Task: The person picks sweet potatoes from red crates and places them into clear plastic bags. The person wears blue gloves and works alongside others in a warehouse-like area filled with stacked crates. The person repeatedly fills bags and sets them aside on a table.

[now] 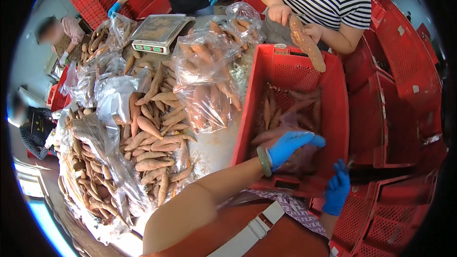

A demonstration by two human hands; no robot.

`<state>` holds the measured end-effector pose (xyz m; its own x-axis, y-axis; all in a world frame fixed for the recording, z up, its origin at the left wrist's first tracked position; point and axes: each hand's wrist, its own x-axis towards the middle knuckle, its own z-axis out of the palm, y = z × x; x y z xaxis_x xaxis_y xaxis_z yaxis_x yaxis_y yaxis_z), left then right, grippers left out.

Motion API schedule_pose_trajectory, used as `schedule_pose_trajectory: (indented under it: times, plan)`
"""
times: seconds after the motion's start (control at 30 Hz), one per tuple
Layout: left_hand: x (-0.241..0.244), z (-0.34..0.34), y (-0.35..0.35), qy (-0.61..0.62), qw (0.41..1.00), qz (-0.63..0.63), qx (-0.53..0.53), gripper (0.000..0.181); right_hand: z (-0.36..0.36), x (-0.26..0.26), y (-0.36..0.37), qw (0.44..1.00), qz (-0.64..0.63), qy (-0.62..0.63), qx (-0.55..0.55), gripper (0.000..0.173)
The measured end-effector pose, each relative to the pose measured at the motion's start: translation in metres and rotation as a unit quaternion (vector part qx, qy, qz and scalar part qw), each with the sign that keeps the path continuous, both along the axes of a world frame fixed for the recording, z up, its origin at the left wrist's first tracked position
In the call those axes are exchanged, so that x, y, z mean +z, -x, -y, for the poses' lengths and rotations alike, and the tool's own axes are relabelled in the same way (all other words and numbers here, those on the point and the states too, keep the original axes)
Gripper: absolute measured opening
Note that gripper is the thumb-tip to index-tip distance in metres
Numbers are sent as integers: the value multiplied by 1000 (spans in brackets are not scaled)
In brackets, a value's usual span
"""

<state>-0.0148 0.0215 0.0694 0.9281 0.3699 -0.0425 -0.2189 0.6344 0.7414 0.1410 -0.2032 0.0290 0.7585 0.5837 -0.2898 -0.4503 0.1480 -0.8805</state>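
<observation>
My left hand [293, 146], in a blue glove with a green bangle at its wrist, is over a red plastic crate [335, 114]. Its fingers are stretched out, and no object shows in it. Under it lie a thin, purplish plastic bag [287, 125] and several sweet potatoes [267, 112]. My right hand [337, 187], also blue-gloved, is beside the crate's near right corner with bent fingers. A small, blurred dark thing is by its fingertips; whether the hand holds it I cannot tell. Left of the crate, a clear bag of sweet potatoes [207, 92] rests on the metal table [210, 153].
Loose sweet potatoes [151, 164] and more clear bags cover the table's left side. A digital scale [157, 32] stands at the back. Across the crate, a person in stripes holds a large sweet potato [307, 44]. Stacked red crates [403, 114] line the right; other people stand around.
</observation>
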Motion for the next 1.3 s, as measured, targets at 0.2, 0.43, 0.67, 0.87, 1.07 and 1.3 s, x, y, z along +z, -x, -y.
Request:
schedule_pose_trajectory:
  times: [0.2, 0.43, 0.67, 0.87, 1.07, 1.3]
  plan:
    - [103, -50, 25, -237, 945, 204, 94, 52, 25, 1, -28, 994, 14, -66, -81, 47]
    - [161, -108, 48, -344, 859, 279, 257, 33, 26, 2, -39, 988, 17, -109, -109, 45]
    - [203, -195, 94, -388, 803, 106, 439, 34, 49, 0, -46, 985, 44, -68, -155, 44]
    - [143, -266, 141, -278, 781, -10, 559, 42, 57, -14, -55, 987, 26, -74, -140, 42]
    - [17, -256, 203, -355, 739, -281, 498, 23, 22, -4, -41, 994, 45, 7, -104, 36]
    - [17, -192, 251, -450, 682, -474, 329, 35, 5, -10, -36, 993, 62, 72, -71, 34]
